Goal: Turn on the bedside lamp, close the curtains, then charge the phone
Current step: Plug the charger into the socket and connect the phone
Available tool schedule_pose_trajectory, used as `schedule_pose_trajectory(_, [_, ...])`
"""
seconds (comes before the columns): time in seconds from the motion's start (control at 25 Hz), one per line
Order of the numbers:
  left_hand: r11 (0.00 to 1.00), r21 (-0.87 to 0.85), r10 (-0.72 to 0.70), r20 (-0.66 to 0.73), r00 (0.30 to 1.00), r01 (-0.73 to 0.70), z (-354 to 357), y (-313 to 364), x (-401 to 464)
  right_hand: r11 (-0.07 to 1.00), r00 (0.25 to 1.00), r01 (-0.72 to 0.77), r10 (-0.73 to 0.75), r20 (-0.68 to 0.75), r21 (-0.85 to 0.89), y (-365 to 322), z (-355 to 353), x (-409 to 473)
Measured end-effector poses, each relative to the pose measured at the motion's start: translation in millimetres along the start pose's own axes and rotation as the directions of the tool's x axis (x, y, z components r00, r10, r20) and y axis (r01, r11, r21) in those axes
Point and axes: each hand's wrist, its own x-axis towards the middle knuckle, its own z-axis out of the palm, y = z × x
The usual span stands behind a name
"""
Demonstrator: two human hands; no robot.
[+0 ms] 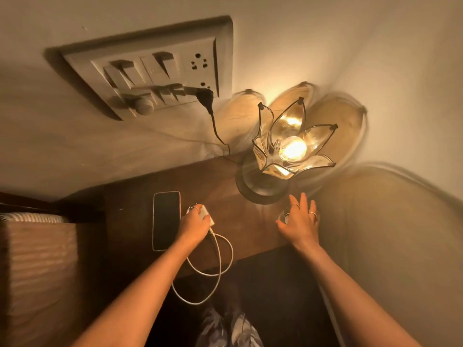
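Observation:
The bedside lamp (290, 151), a glass petal shade on a dark round base, is lit on the wooden bedside table (225, 191). A phone (166, 220) lies face up with a dark screen, left of the lamp. My left hand (193, 225) is closed on a white charger plug (207, 214) just right of the phone; its white cable (218, 261) loops down over the table's front edge. My right hand (299, 221) hovers with fingers spread near the lamp's base, above a small glass object that it partly hides.
A switch panel (150, 68) with a free socket (199, 62) is on the wall above the table; the lamp's black plug (206, 96) fills the lower socket. A bed edge (37, 246) lies at left. A pale curtain (400, 234) hangs at right.

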Motion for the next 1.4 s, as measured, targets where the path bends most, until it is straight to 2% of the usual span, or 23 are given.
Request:
schedule_pose_trajectory(0.12, [1.0,0.017,-0.003,0.031,1.0,0.003,10.1,-4.8,6.1,0.995,0.988,-0.091,0.086,0.131,0.031,13.9,3.7,12.5])
schedule_pose_trajectory(0.2, [1.0,0.015,-0.02,0.05,0.999,0.019,15.0,-9.4,10.0,0.991,0.979,-0.106,0.091,0.184,0.075,22.7,9.8,18.8])
schedule_pose_trajectory(0.4, [1.0,0.0,-0.019,0.043,0.999,0.019,14.1,-23.2,12.0,0.992,0.996,-0.048,0.039,0.08,0.117,27.6,14.8,18.8])
schedule_pose_trajectory(0.6, [0.983,-0.145,-0.114,0.012,0.993,0.114,-4.7,-37.1,4.3,0.996,0.991,0.084,-0.088,0.101,0.038,6.7,16.2,6.1])
schedule_pose_trajectory(0.92, [0.898,-0.408,-0.221,-0.091,0.971,0.166,-74.1,-70.7,-4.9,0.939,0.929,0.343,-0.338,0.153,-0.007,-100.3,24.6,-18.7])
schedule_pose_trajectory(1.12, [0.863,-0.481,-0.26,-0.161,0.952,0.155,-120.9,-105.7,5.7,0.82,0.809,0.57,-0.548,0.211,-0.055,-193.3,42.0,-26.8])
schedule_pose_trajectory(1.4, [0.832,-0.534,-0.277,-0.167,0.946,0.149,-151.1,-137.1,20.5,0.694,0.69,0.712,-0.666,0.284,-0.102,-301.0,65.4,-32.4])
